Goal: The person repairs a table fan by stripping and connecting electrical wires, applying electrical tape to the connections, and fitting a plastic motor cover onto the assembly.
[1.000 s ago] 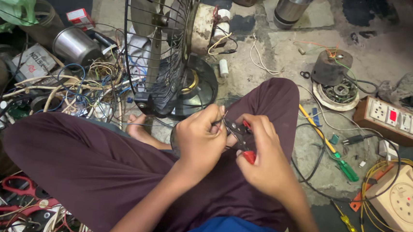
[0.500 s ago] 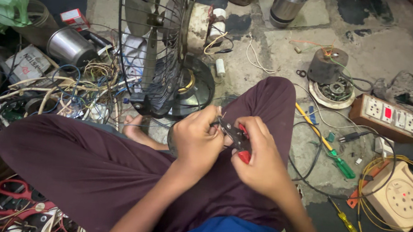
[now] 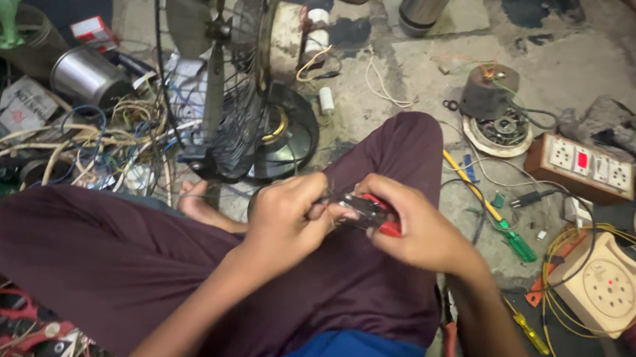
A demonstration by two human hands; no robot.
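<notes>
I sit cross-legged on the floor in maroon trousers. My right hand [image 3: 415, 226] grips a small red-handled tool [image 3: 375, 212], a plier or cutter, over my lap. My left hand [image 3: 285, 217] is closed on the tool's metal tip, pinching something small there that I cannot make out. Both hands touch each other above my right knee. In front of my knees stands a table fan [image 3: 224, 82] with a wire cage, its motor and base facing right.
A tangle of wires [image 3: 89, 147] and a metal can [image 3: 86, 76] lie at left. At right sit a motor part [image 3: 497, 120], a brown switchboard [image 3: 584, 167], a beige round socket box [image 3: 609, 284], a green-handled screwdriver [image 3: 511, 240] and yellow ones. Red scissors [image 3: 3, 313] lie lower left.
My hands stay together on the tool with only slight finger shifts. The view has drifted a little, so the fan and floor items sit slightly differently in frame.
</notes>
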